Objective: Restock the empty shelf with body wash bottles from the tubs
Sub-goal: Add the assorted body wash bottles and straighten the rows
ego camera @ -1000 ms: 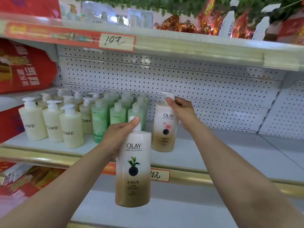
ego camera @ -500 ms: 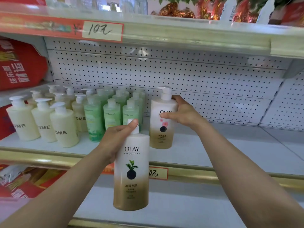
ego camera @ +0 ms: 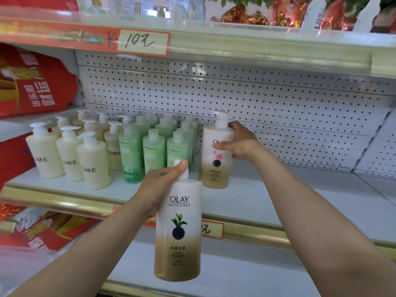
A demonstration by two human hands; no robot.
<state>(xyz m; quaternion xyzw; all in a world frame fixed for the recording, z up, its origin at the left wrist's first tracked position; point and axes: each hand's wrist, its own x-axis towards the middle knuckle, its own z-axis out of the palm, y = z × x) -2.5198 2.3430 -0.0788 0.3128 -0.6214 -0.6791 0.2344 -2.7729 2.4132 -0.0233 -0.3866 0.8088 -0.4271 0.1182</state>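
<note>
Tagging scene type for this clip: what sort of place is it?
Likely a retail shop aisle: pegboard-backed shelf, handwritten price tag on the upper shelf edge, rows of identical cream bottles; left hand grips leaf Olay bottle, right hand flower Olay bottle.

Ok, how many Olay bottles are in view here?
2. The pink-flower bottle stands on the shelf by the green bottles, gripped by the right hand; the left hand holds the green-leaf bottle in front.

A shop, this: perforated back panel (ego camera: 257, 99) behind the shelf (ego camera: 278, 200), handwritten price tag (ego camera: 142, 42) overhead, rows of pump bottles (ego camera: 68, 155) facing out.
</note>
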